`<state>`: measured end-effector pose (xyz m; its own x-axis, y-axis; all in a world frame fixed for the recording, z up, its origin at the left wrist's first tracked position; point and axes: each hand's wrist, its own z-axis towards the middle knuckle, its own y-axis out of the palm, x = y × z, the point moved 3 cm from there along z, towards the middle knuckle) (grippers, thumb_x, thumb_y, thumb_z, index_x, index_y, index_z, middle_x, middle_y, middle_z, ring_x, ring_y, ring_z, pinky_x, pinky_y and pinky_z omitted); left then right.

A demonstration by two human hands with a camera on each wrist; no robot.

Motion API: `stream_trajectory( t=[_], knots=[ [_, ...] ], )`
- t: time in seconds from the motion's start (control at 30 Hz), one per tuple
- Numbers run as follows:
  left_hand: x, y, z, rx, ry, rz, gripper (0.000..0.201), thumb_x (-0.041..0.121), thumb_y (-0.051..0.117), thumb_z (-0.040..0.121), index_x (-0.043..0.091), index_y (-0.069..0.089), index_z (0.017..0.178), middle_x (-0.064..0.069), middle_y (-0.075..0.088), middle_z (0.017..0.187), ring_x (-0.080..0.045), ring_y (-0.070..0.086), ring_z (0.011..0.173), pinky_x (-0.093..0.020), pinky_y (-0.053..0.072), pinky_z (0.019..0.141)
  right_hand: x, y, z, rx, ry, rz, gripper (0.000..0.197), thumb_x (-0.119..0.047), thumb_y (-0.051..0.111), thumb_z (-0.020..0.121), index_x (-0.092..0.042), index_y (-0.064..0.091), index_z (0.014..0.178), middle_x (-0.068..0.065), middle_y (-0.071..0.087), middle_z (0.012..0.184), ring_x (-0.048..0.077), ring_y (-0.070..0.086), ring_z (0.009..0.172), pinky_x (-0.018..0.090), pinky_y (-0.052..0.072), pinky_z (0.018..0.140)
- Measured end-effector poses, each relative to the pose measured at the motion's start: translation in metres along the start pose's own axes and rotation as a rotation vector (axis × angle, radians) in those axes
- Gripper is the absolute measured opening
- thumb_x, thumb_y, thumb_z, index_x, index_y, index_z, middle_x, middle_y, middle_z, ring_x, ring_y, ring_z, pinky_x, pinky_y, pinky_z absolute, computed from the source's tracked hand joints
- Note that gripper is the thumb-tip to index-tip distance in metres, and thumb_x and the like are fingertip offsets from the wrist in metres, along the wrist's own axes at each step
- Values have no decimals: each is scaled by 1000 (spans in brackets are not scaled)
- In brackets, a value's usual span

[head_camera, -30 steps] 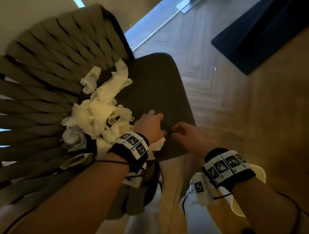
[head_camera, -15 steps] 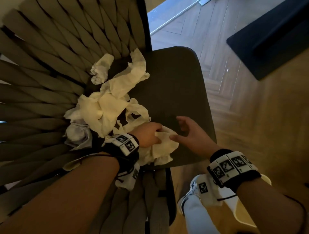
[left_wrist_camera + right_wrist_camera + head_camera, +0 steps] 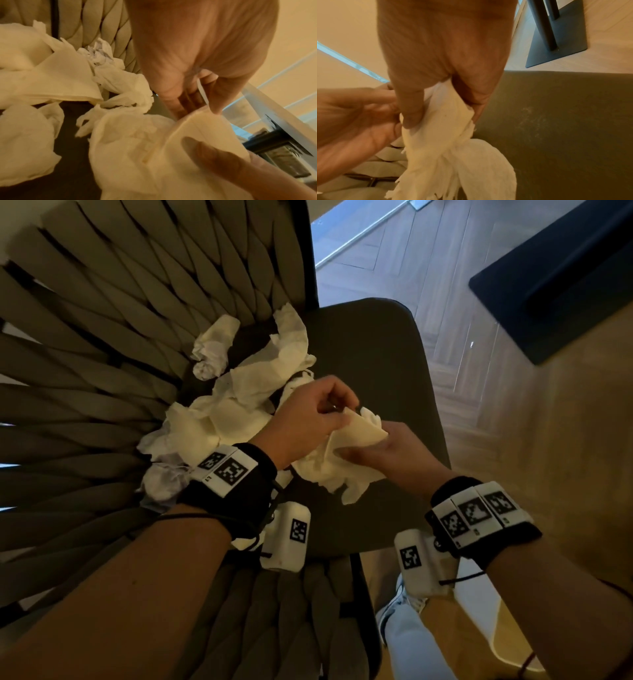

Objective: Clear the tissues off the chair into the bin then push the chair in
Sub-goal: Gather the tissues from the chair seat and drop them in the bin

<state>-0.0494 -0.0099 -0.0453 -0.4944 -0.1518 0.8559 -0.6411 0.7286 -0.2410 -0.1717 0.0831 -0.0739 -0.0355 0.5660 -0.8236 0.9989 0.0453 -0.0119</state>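
Crumpled cream paper tissue (image 3: 346, 453): pinched by left hand (image 3: 308, 419) and right hand (image 3: 394, 453) over dark matte chair seat (image 3: 376, 364); loose crumpled tissue heap (image 3: 219, 412) against woven-strap backrest (image 3: 102, 337).

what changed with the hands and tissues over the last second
The left hand lifted a tissue off the seat front, and the right hand, empty before, came in and now grips it too. The tissue pile against the woven backrest and the chair stayed put.
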Motion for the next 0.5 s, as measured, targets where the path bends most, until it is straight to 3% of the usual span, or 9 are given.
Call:
stream_trajectory(
  t=[0.07,0.13,0.2,0.27,0.33,0.4,0.5],
  knots=[
    [-9,-15,5,183,-17,22,15,8,58,89,19,60,99,2,62,102,-12,62,94,-27,56,82,0,-1,-1,62,19,-7,26,-26,72,79,-24,61,102,-5,68,98,10,66,90,23,55,70],
    [-21,-37,14,372,-32,220,16,12,59,89,20,60,103,1,58,113,-11,58,95,-22,51,83,-1,-5,-6,124,33,19,23,-28,72,78,-29,58,95,-7,66,95,9,65,88,21,54,64],
    [-34,-59,28,448,-84,500,29,14,61,87,20,57,115,-5,49,127,-20,52,110,-26,46,90,-1,-12,-13,146,33,37,21,-28,72,77,-33,56,90,-8,66,92,6,66,83,17,54,58],
    [-45,-74,45,394,-158,712,47,21,64,84,21,50,129,-11,38,138,-32,39,127,-40,41,99,0,-19,-21,169,42,66,21,-27,72,75,-33,57,88,-8,67,90,2,68,76,15,53,55],
    [-51,-81,65,291,-207,849,67,30,67,80,24,37,139,-13,29,144,-40,31,130,-50,39,103,4,-26,-30,183,60,86,25,-32,73,71,-32,58,91,-7,68,91,-3,69,76,15,54,55],
    [-58,-81,82,188,-263,921,78,35,69,78,26,27,143,-15,26,146,-44,31,130,-54,38,103,10,-32,-37,207,87,68,35,-41,73,63,-32,59,95,-6,69,94,2,70,80,19,55,58],
    [-68,-74,93,87,-261,957,57,22,64,85,17,37,135,-19,43,137,-41,47,121,-49,43,96,16,-38,-47,252,114,66,40,-41,71,60,-30,58,97,-3,68,97,12,69,84,21,54,59]
  ],
)
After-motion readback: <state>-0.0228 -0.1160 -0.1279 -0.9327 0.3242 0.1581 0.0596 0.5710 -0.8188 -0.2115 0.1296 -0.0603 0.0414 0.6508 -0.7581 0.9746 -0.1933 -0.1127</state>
